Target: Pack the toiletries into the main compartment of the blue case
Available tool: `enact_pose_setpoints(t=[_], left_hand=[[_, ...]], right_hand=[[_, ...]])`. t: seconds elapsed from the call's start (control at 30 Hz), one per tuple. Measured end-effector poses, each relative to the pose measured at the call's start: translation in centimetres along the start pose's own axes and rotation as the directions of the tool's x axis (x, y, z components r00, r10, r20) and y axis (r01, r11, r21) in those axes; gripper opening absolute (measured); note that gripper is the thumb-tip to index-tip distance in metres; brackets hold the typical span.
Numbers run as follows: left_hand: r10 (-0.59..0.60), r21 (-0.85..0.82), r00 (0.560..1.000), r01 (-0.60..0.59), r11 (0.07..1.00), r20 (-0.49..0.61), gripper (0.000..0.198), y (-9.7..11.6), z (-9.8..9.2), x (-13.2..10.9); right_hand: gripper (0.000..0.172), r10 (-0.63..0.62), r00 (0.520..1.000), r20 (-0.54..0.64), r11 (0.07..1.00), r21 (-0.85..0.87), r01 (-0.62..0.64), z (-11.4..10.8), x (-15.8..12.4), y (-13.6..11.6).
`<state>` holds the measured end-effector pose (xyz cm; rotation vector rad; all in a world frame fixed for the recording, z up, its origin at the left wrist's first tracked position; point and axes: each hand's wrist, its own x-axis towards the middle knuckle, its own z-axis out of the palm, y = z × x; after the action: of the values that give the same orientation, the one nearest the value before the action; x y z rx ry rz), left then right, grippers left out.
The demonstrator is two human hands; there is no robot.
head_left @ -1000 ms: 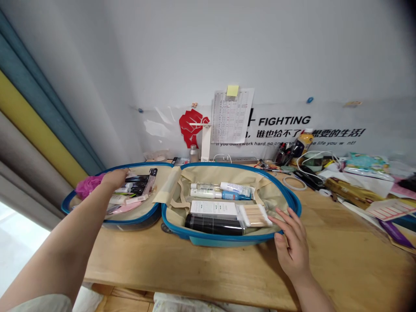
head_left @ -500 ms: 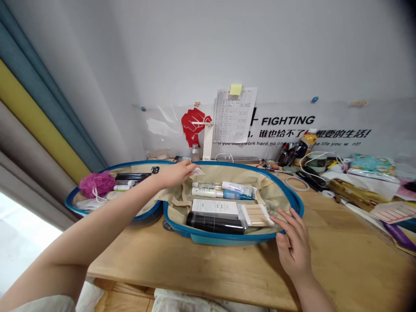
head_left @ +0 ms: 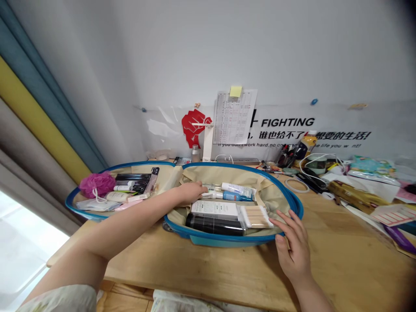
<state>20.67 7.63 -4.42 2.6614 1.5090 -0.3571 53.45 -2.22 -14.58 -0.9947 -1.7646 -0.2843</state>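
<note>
A blue-rimmed case (head_left: 191,241) with beige lining lies spread in two halves on the table. My left hand (head_left: 191,192) is down in the right half, fingers curled at the left ends of a white bottle (head_left: 214,194) and a clear bottle (head_left: 211,186). What its fingertips hold is hidden. My right hand (head_left: 294,245) is open, fingers apart, resting on the near right rim beside a pack of cotton swabs (head_left: 255,216). A blue bottle (head_left: 236,196), a white tube (head_left: 238,189), a white box (head_left: 214,209) and a black cylinder (head_left: 214,224) lie there too.
In the left half lie a purple bath puff (head_left: 97,184), a dark flat pack (head_left: 136,180) and small tubes. A white lamp (head_left: 208,143) stands behind. On the right are a roll of tape (head_left: 297,186), a bottle (head_left: 304,147), cables and a gold packet (head_left: 360,196).
My left hand has come down from above the case's middle into the right half, beside the bottles. The small pale thing at its fingers is hidden now. My right hand stays on the rim.
</note>
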Motion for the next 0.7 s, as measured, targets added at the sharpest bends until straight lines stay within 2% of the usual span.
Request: enact_pose_setpoints(t=[0.47, 0.6, 0.7], left_hand=[[0.036, -0.065, 0.999, -0.034, 0.997, 0.029, 0.045, 0.3, -0.3, -1.8], [-0.010, -0.077, 0.996, 0.004, 0.997, -0.083, 0.051, 0.8, -1.4, -3.4], [-0.066, -0.100, 0.975, 0.046, 0.994, -0.211, 0.041, 1.0, -2.3, -6.3]], right_hand=[[0.031, 0.000, 1.000, -0.021, 1.000, 0.001, 0.000, 0.2, 0.1, 0.1], [0.031, -0.004, 1.000, -0.027, 1.000, 0.008, 0.004, 0.1, 0.2, 0.0], [0.031, -0.003, 1.000, -0.015, 1.000, 0.010, 0.003, 0.1, 0.1, 0.2]])
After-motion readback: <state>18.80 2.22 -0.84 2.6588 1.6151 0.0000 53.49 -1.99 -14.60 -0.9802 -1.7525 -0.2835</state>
